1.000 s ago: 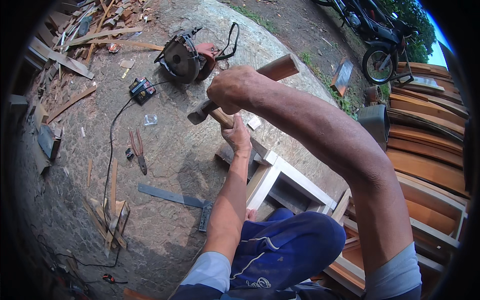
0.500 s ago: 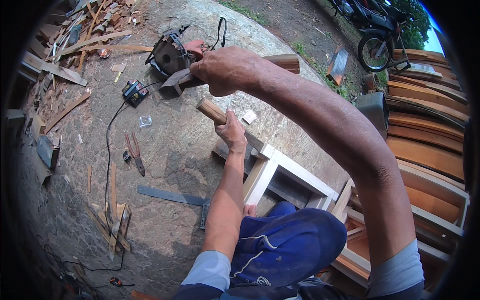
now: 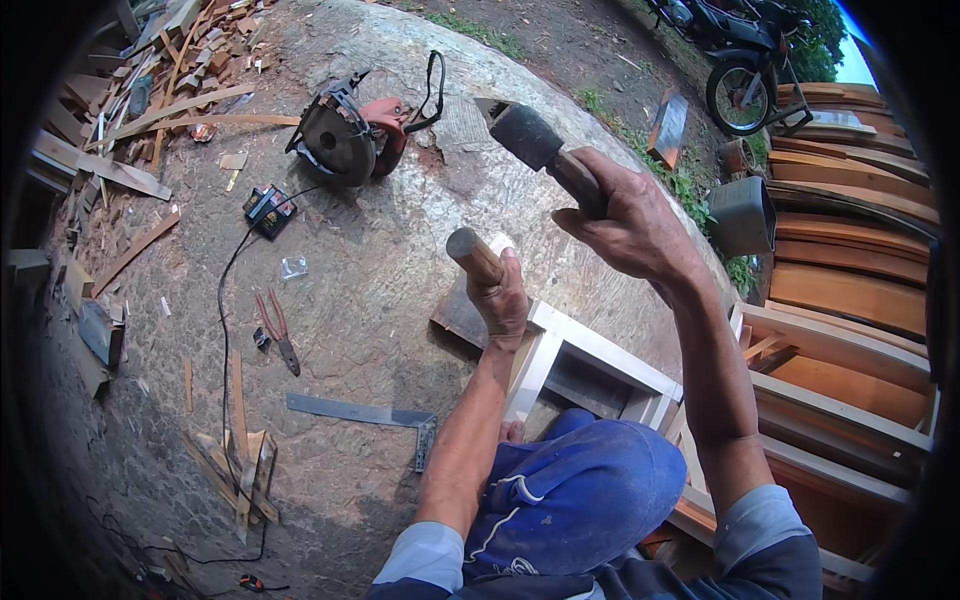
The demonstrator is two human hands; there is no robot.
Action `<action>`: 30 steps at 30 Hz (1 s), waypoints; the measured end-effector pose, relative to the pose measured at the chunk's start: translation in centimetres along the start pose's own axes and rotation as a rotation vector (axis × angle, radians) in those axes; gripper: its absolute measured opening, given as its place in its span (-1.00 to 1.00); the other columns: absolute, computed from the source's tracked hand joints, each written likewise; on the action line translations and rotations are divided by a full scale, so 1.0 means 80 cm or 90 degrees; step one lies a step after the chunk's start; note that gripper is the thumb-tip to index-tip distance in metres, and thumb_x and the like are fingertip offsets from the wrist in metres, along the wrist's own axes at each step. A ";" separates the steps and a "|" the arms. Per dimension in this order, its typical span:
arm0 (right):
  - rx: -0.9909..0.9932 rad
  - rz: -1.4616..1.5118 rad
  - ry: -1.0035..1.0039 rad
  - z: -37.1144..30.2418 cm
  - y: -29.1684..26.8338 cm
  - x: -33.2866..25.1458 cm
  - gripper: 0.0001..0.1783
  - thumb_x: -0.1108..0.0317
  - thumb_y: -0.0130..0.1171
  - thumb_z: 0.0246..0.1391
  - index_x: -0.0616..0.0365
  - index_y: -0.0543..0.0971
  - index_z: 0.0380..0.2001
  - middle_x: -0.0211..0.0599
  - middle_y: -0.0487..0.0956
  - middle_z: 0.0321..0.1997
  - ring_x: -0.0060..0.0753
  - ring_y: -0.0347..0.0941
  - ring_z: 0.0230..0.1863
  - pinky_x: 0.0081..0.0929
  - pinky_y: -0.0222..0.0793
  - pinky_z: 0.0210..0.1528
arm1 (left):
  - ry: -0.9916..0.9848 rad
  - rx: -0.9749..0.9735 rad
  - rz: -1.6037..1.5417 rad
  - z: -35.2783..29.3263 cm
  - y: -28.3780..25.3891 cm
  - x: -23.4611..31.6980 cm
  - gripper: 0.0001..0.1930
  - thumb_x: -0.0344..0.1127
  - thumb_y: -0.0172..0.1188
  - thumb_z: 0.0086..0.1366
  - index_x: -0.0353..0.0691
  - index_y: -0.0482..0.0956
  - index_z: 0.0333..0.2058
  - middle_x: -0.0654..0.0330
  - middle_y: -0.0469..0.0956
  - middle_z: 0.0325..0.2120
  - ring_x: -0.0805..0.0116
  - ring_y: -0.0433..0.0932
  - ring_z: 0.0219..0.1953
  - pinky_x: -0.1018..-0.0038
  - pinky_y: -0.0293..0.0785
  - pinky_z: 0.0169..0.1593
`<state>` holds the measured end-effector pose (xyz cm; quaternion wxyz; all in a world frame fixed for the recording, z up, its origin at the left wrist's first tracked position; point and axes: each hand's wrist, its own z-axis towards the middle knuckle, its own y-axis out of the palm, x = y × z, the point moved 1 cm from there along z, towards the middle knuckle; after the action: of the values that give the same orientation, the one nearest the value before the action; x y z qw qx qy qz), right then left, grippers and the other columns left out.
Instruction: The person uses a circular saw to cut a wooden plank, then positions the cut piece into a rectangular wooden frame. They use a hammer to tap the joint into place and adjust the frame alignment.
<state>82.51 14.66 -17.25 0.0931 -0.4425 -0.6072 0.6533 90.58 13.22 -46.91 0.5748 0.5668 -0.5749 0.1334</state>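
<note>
My left hand [image 3: 501,302] is wrapped round the thick wooden handle of a chisel [image 3: 476,256], just beyond the corner of a pale timber frame [image 3: 605,346]. The chisel's blade is hidden behind that hand. To the right and raised, my right hand [image 3: 637,218] grips the wooden handle of a hatchet [image 3: 527,137]. Its head is dark and blocky, with a bright thin edge pointing up and left. Hatchet and chisel are apart. The frame lies by my bent knee, and a dark timber block [image 3: 458,318] shows beside its corner.
A red-handled circular saw [image 3: 345,135] rests on the stone slab, its cord near a small dark box [image 3: 270,211]. Pliers [image 3: 278,333] and a metal try square [image 3: 360,409] lie left. Timber frames [image 3: 850,400] stand right; wood scraps [image 3: 185,80] heap far left.
My right hand has swung right and back with the hatchet, uncovering the saw. The hatchet's head has tipped upward. My left hand keeps hold of the chisel, now more upright in view.
</note>
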 end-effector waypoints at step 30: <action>-0.375 -0.254 0.117 -0.089 0.082 0.268 -0.70 0.31 0.21 -0.03 0.25 0.47 -0.25 0.02 0.60 -0.29 0.02 0.62 -0.13 -0.07 0.53 -0.16 | 0.002 0.003 -0.005 0.038 -0.118 0.161 -0.75 -0.28 0.27 0.36 -0.09 0.34 -0.38 0.40 0.28 -0.65 0.61 0.24 -0.66 0.55 0.24 -0.57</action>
<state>77.46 32.24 -32.07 0.1414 -0.3804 -0.8326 0.3769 100.58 1.29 -42.06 0.5747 0.5704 -0.5715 0.1336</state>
